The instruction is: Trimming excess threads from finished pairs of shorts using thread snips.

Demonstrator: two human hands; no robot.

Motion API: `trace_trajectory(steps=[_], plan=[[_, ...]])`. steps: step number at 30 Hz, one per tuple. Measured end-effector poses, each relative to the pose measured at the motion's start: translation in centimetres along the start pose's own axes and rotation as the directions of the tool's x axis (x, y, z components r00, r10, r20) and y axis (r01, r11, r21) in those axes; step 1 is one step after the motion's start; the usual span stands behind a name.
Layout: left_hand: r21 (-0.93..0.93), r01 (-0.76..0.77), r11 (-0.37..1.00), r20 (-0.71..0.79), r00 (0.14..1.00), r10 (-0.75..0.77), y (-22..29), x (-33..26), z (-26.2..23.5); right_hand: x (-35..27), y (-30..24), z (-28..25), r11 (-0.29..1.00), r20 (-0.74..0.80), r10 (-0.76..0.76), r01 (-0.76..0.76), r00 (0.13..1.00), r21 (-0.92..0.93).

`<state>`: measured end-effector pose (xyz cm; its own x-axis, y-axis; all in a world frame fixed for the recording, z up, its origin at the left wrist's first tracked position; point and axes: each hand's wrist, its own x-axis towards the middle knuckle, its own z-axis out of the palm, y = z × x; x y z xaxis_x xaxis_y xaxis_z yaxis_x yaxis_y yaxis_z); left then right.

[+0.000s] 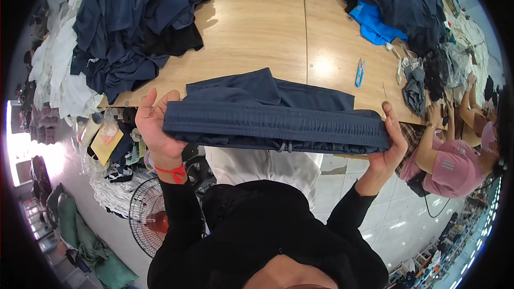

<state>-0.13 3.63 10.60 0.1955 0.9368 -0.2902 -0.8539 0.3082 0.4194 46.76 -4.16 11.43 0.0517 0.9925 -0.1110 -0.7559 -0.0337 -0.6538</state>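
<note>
A pair of dark navy trousers (pixel 278 121) is stretched sideways between my hands by its gathered elastic waistband. My left hand (pixel 158 123), with a red string at the wrist, grips the band's left end. At the right end my right hand (pixel 389 138) holds the band, its thumb and fingers around the edge. A short grey drawcord shows at the middle of the band's lower edge. Beyond the band, the rest of the garment lies loosely folded on the wooden table (pixel 257 27).
Piles of navy clothing (pixel 142 10) and dark garments (pixel 399 0) lie far left and far right. Blue thread snips (pixel 359 73) rest on the table at right, below a bright blue cloth (pixel 375 23). A fan (pixel 147 217) stands lower left. A person in pink (pixel 455 166) works at right.
</note>
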Motion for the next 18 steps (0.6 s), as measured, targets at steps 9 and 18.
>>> trace_trajectory(steps=[9, 18], plan=[[0.116, -0.037, 0.993, -0.254, 0.965, 0.066, -0.6, 1.2, 0.9, 1.3, 1.7, -0.9, 1.000, -0.094, -0.018, 0.020, 0.995, 0.019], [0.668, -0.121, 0.734, 0.109, 0.992, 0.065, -2.2, 1.9, -5.1, 3.7, 4.9, 2.8, 0.971, -0.095, -0.109, 0.085, 0.989, -0.223]])
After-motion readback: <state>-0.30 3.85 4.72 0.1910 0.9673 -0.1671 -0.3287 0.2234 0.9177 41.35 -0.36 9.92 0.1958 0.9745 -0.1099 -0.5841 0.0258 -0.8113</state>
